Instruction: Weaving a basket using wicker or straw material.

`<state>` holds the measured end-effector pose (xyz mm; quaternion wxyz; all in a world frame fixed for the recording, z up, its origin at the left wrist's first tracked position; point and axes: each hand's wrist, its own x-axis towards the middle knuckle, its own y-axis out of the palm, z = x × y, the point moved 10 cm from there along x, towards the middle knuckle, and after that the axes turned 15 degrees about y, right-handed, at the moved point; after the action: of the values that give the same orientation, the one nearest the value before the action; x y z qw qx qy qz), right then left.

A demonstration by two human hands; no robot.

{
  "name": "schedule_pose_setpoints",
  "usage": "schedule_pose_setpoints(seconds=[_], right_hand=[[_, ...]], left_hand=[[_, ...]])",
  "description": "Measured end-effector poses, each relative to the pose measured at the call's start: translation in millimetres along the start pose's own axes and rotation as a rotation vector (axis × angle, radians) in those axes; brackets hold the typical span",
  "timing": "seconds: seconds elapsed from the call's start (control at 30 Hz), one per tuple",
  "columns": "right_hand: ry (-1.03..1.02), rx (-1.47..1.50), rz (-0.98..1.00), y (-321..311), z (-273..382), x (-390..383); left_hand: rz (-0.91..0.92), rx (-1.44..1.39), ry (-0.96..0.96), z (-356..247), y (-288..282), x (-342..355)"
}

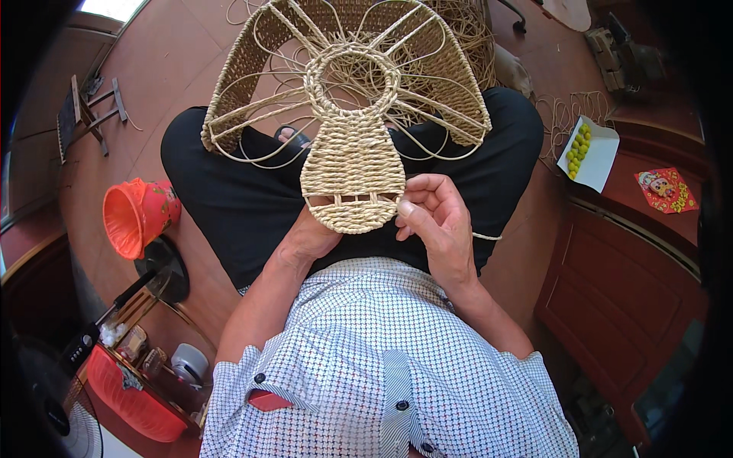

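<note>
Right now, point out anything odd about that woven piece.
The woven fibre panel gapes near its lower edge, exposing bare spokes between otherwise tight weaving. Whether that is damage, I cannot tell.

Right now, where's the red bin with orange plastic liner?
In the head view, the red bin is at left, just above the round black fan base, beside the black trousers.

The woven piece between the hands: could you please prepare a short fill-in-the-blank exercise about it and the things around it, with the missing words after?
1. Of the left hand and the right hand, the ____ one is more hidden by the woven piece.
2. The red bin stands on the person's ____ side.
3. The white box is on the person's ____ side.
4. The trousers are plain ____.

Missing words: left; left; right; black.
</note>
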<state>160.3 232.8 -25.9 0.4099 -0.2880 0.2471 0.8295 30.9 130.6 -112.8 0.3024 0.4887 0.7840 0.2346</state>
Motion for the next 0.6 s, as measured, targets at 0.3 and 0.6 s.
schedule_pose_setpoints(seconds=[0.3, 0.6], right_hand=[[-0.066, -0.091, -0.015, -6, 5, 0], [-0.113, -0.266, -0.044, -1, 15, -1]], left_hand=[[0.014, -0.286, -0.097, 2, 11, -2], [-0.057, -0.198, -0.075, 2, 2, 2]])
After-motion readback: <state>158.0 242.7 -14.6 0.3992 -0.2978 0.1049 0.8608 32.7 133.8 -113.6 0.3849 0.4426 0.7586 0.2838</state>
